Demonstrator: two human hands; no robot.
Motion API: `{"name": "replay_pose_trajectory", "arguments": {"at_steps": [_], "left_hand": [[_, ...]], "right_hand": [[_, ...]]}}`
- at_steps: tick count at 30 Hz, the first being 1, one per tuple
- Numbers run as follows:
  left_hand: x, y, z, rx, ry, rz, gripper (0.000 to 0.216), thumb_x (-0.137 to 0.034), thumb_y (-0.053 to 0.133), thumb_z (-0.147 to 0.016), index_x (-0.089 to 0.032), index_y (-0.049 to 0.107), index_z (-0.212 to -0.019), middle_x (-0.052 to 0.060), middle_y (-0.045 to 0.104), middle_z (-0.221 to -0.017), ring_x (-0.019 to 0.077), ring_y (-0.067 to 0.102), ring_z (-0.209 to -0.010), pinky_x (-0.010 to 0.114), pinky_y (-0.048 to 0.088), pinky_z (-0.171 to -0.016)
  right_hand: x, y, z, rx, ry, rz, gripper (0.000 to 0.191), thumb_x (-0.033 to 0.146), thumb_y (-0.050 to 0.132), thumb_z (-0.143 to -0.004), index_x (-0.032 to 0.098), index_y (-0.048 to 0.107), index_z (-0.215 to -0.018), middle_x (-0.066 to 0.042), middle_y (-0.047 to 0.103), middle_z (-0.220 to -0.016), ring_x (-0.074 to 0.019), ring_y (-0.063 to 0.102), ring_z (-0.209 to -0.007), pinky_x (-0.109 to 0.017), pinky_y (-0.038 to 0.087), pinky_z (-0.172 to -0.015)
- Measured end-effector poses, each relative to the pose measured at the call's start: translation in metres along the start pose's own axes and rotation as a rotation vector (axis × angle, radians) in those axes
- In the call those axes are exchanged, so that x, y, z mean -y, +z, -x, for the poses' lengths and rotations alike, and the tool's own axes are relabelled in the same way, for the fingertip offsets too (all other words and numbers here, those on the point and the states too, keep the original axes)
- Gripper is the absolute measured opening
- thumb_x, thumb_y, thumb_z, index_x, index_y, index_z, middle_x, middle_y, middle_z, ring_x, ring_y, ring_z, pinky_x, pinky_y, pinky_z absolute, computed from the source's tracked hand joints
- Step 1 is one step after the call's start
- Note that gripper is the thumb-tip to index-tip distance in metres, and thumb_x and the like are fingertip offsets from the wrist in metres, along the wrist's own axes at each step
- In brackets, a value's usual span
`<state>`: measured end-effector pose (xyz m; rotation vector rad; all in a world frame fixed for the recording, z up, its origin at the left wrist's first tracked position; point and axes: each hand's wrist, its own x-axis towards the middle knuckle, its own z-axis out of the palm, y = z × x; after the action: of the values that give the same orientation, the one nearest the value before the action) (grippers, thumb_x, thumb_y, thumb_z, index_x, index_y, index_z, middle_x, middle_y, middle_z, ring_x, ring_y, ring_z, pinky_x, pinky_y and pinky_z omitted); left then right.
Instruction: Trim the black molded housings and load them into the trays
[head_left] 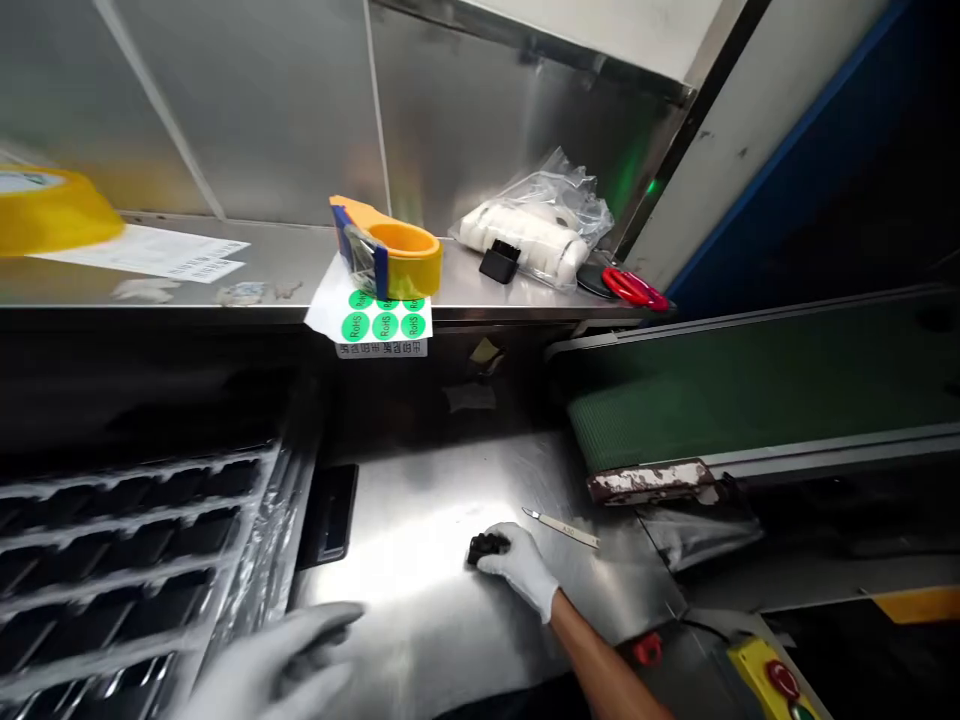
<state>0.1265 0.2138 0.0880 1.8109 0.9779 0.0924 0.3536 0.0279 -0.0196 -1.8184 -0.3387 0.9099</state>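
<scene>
My right hand (521, 568), in a white glove, grips a small black plastic part (486, 546) just over the steel table (420, 650). A scalpel (562, 527) with a pale handle lies on the table to the right of that hand. My left hand (277, 665), gloved as well and slightly blurred, is at the lower left with its fingers apart and nothing seen in them. Close to it is a plastic tray (255, 560) holding rows of black parts (154, 540). A dark phone-like slab (330, 513) lies beside the tray.
Above runs a steel shelf (277, 290) with a tape dispenser (397, 255), RoHS sticker sheet (384, 325), bagged white items (536, 230), a black piece (500, 261) and red-handled tool (634, 288). At right are a green conveyor belt (765, 375) and a red stop button (782, 679).
</scene>
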Motion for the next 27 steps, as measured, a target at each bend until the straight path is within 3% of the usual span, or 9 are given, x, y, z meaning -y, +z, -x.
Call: {"name": "replay_pose_trajectory", "arguments": {"at_steps": [2,5,8,13,18,22,25,27], "left_hand": [[-0.015,0.034,0.020,0.070,0.025,0.024,0.036,-0.042,0.077,-0.065,-0.030,0.069,-0.098,0.004,0.072,-0.098,0.0306,0.066,-0.093,0.039,0.054,-0.084],[-0.043,0.084,0.039,0.124,-0.020,0.251,0.034,-0.024,0.073,-0.067,-0.026,0.059,-0.098,0.006,0.069,-0.094,0.0269,0.067,-0.088,0.035,0.054,-0.078],[-0.063,0.111,0.058,0.203,-0.051,0.515,0.040,-0.010,0.074,-0.063,-0.023,0.054,-0.095,0.001,0.066,-0.089,0.0217,0.064,-0.085,0.030,0.051,-0.076],[-0.071,0.128,0.085,0.136,-0.068,0.787,0.034,-0.004,0.077,-0.061,-0.020,0.059,-0.085,-0.003,0.064,-0.077,0.0151,0.059,-0.076,0.025,0.047,-0.071],[-0.077,0.139,0.088,0.149,-0.121,0.798,0.037,0.000,0.082,-0.053,-0.019,0.063,-0.078,-0.005,0.064,-0.070,0.0151,0.061,-0.069,0.024,0.050,-0.067],[-0.084,0.138,0.081,0.217,0.047,0.743,0.029,-0.003,0.078,-0.062,-0.023,0.069,-0.081,-0.002,0.069,-0.079,0.0184,0.066,-0.077,0.027,0.053,-0.073],[-0.089,0.138,0.074,0.280,0.185,0.630,0.028,-0.001,0.074,-0.067,-0.025,0.070,-0.080,-0.003,0.070,-0.080,0.0163,0.065,-0.075,0.025,0.053,-0.073],[-0.091,0.140,0.071,0.288,0.183,0.576,0.030,0.002,0.075,-0.063,-0.024,0.069,-0.077,-0.004,0.069,-0.075,0.0132,0.063,-0.068,0.021,0.052,-0.066]], "right_hand": [[0.029,0.008,0.030,0.094,-0.051,-0.031,0.022,0.012,0.073,-0.068,0.015,0.066,-0.088,0.001,0.068,-0.078,-0.0171,0.065,-0.072,-0.028,0.050,-0.063],[0.072,0.004,0.083,0.199,-0.100,-0.028,0.030,0.012,0.076,-0.061,0.020,0.072,-0.089,0.001,0.073,-0.080,-0.0202,0.067,-0.077,-0.028,0.049,-0.067],[0.105,-0.009,0.122,0.278,-0.143,0.005,0.033,0.011,0.078,-0.058,0.024,0.076,-0.089,-0.001,0.075,-0.090,-0.0233,0.068,-0.084,-0.032,0.050,-0.076],[0.117,-0.030,0.146,0.362,-0.108,-0.029,0.032,0.010,0.078,-0.059,0.025,0.078,-0.087,-0.002,0.075,-0.089,-0.0237,0.068,-0.085,-0.031,0.051,-0.074],[0.103,-0.042,0.161,0.273,-0.028,0.071,0.044,0.011,0.081,-0.054,0.026,0.077,-0.095,-0.004,0.071,-0.094,-0.0250,0.066,-0.086,-0.032,0.052,-0.073],[0.102,-0.048,0.171,0.218,0.048,0.010,0.043,0.015,0.085,-0.051,0.026,0.076,-0.092,-0.003,0.070,-0.090,-0.0223,0.065,-0.081,-0.028,0.053,-0.068],[0.102,-0.052,0.172,0.129,0.070,-0.131,0.015,0.025,0.077,-0.068,0.021,0.076,-0.082,0.000,0.066,-0.070,-0.0151,0.060,-0.065,-0.024,0.050,-0.061],[0.101,-0.056,0.170,0.113,0.077,-0.215,0.013,0.029,0.066,-0.080,0.018,0.074,-0.078,0.003,0.058,-0.057,-0.0098,0.052,-0.052,-0.020,0.043,-0.050]]}}
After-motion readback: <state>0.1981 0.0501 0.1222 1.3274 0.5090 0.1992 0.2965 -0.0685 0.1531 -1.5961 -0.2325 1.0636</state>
